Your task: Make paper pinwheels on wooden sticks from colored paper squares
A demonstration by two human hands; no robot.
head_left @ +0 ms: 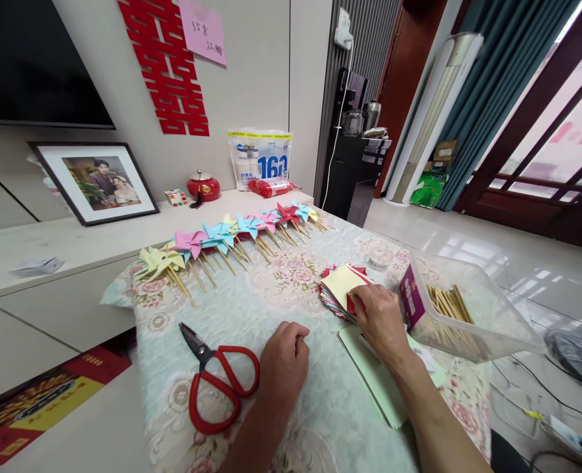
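Note:
My left hand (pixel 286 361) rests on the flowered tablecloth (pixel 291 295) in a loose fist, with nothing showing in it. Just left of it lie scissors (pixel 212 374) with red handles, blades partly apart. My right hand (pixel 382 318) reaches onto a stack of coloured paper squares, its fingertips pinched at the edge of the yellow paper square (pixel 341 285) on top. Under my right wrist is a pile of pale green paper sheets (pixel 372 378). Paper pinwheels (pixel 219 236) on sticks, in yellow, pink, blue and red, lie in a row along the table's far edge.
A clear plastic box (pixel 498 315) holding wooden sticks (pixel 448 305) stands at the right. Behind the stack is a small clear round container (pixel 380 257). A cabinet (pixel 89 249) borders the table's far side, with a photo frame (pixel 98 180) and a red jar (pixel 203 186) on it.

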